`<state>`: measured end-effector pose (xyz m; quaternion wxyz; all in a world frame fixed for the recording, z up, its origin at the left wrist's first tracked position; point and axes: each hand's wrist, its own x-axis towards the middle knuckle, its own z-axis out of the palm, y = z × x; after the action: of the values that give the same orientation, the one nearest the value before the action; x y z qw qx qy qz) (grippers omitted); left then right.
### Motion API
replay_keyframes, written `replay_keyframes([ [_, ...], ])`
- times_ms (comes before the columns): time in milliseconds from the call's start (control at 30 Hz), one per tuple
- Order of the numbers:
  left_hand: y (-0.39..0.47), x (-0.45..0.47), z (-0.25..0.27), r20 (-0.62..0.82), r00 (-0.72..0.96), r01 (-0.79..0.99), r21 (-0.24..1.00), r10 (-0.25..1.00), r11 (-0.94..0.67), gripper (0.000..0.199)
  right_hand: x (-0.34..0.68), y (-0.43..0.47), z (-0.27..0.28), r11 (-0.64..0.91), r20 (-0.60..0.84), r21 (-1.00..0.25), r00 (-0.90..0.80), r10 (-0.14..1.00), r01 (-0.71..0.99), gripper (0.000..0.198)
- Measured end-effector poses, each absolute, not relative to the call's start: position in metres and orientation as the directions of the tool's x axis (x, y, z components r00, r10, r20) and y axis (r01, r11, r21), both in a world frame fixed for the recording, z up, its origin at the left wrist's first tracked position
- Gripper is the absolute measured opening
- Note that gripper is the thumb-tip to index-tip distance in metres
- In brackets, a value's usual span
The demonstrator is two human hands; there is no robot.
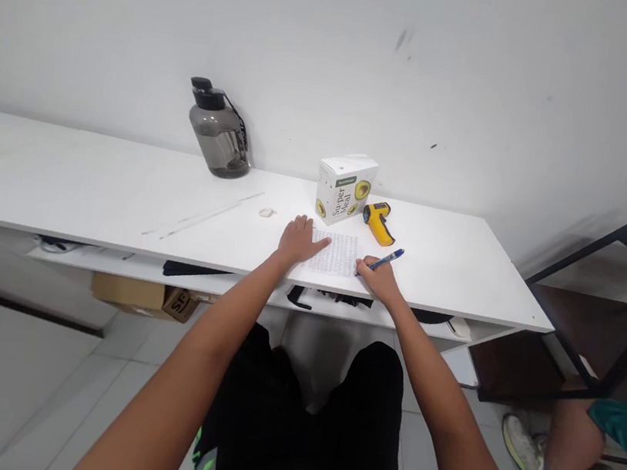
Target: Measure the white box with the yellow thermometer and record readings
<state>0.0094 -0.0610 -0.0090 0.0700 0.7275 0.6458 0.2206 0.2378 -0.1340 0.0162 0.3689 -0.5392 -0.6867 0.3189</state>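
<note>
A sheet of paper (339,255) covered in lines of handwriting lies on the white desk (450,262). My left hand (298,240) rests flat on its left edge, fingers apart and thumb stretched over the writing. At the right edge, my right hand (377,277) grips a blue pen (389,259), its tip down at the paper. Just behind the sheet stands a white box (346,187) with avocado pictures and the words "Super Meal". Beside that box lies a yellow gun-shaped device (379,224), probably an infrared thermometer.
A grey water bottle (219,136) with a black lid stands against the wall. A small white item (266,213) lies left of my left hand. Under the desktop, a shelf (111,261) holds dark items, with a cardboard box (135,295) below. Another person's leg (570,442) shows at right.
</note>
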Motion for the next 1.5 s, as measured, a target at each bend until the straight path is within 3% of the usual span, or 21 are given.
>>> replay_keyframes([
  [300, -0.059, 0.007, -0.012, 0.242, 0.075, 0.894, 0.414, 0.967, -0.173, 0.088, 0.238, -0.134, 0.018, 0.204, 0.136, -0.844, -0.171, 0.976, 0.496, 0.032],
  [600, -0.061, 0.008, -0.008, 0.198, 0.086, 0.919, 0.362, 0.976, -0.154, 0.094, 0.238, -0.134, 0.018, 0.211, 0.153, -0.830, -0.153, 0.976, 0.516, 0.032],
  [900, -0.067, 0.011, 0.000, 0.141, 0.088, 0.969, 0.218, 0.986, -0.118, 0.094, 0.237, -0.133, 0.018, 0.203, 0.144, -0.843, -0.154, 0.978, 0.498, 0.032],
  [1500, -0.067, 0.011, 0.001, 0.130, 0.092, 0.961, 0.247, 0.987, -0.122, 0.096, 0.239, -0.134, 0.020, 0.171, 0.116, -0.856, -0.141, 0.983, 0.487, 0.031],
])
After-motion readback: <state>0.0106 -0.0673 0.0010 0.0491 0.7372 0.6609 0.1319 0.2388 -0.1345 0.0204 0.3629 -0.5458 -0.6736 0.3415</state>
